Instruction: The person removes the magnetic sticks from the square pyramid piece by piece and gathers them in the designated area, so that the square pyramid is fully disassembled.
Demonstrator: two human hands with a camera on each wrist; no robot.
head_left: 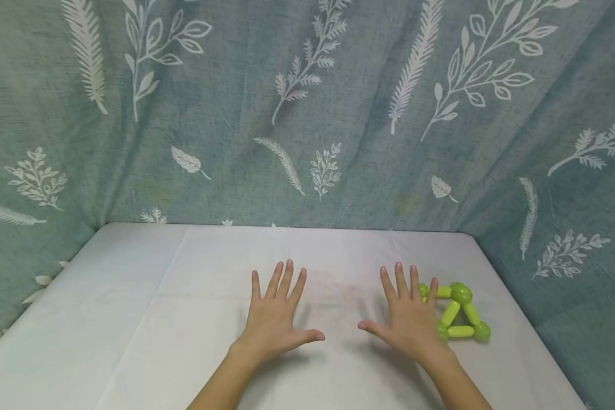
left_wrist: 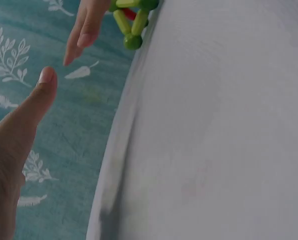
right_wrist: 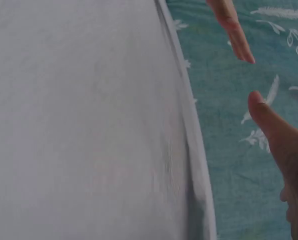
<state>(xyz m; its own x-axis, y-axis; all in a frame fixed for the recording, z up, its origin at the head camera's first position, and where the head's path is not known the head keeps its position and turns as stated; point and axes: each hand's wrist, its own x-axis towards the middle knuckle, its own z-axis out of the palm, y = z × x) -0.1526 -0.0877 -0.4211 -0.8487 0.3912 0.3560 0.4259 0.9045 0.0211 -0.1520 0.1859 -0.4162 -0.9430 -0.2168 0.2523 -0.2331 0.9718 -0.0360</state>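
Both hands hover above the white table with fingers straight and spread, holding nothing. My left hand (head_left: 273,326) is left of the table's middle, its thumb pointing right. Across a gap, my right hand (head_left: 413,323) has its thumb pointing left. Just beyond the right hand sits a green ball-and-rod construction toy (head_left: 460,294), its left part hidden by that hand. A red rod (left_wrist: 129,13) shows among the toy's green parts in the left wrist view. The right wrist view shows the right thumb (right_wrist: 271,122) and the left hand's fingers (right_wrist: 240,42), without the toy.
A white cloth covers the table (head_left: 195,273). Behind it and along the sides hangs a blue-green curtain (head_left: 225,114) with white leaf prints. The table's right edge runs a little beyond the toy.
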